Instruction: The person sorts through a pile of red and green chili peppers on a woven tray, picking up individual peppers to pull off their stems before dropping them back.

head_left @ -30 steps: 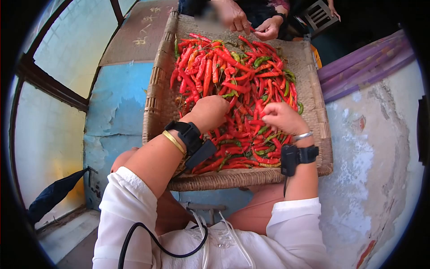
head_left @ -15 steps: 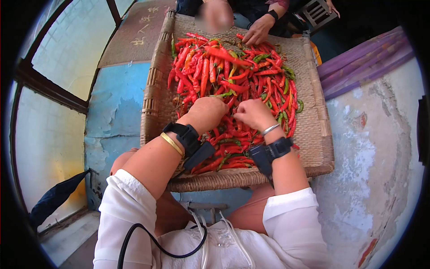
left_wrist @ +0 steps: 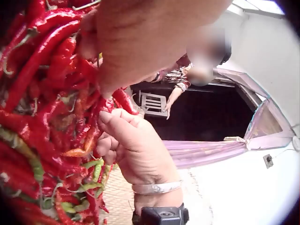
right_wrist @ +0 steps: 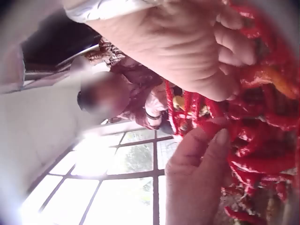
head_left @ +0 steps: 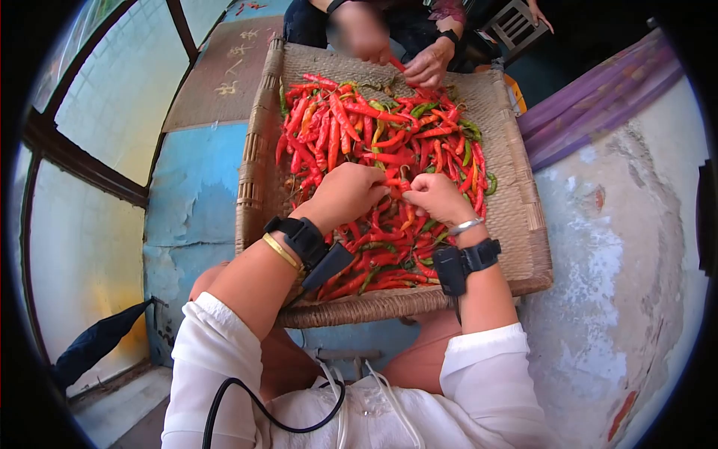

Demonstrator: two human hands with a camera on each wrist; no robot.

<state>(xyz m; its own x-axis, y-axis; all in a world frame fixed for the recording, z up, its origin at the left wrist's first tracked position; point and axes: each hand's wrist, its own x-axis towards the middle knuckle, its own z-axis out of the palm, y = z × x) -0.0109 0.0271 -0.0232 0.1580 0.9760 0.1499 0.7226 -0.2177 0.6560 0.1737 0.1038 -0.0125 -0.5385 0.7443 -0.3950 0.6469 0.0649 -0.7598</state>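
Red chili peppers [head_left: 329, 135], with a few green ones, lie heaped in a woven basket tray [head_left: 351, 317]. Over the heap's middle my left hand [head_left: 348, 196] and right hand [head_left: 440, 199] are close together, with a red pepper between them. In the right wrist view the thumb and forefinger of my left hand [right_wrist: 194, 173] pinch a red pepper [right_wrist: 213, 126]. The left wrist view has my right hand [left_wrist: 140, 150] pinching a red pepper [left_wrist: 108, 104] between thumb and fingers, partly hidden behind my left hand [left_wrist: 150, 37].
Across the tray, another person's hands [head_left: 426, 66] hold a red pepper at its far edge. A peeling wall [head_left: 591, 269] and purple curtain [head_left: 598, 112] stand to the right, windows [head_left: 97, 247] to the left. A grey chair [head_left: 516, 30] is behind.
My right hand has moved left, close to my left hand, and a pepper now shows between them. The other person's hands have come back together around a pepper. The head view has shifted slightly.
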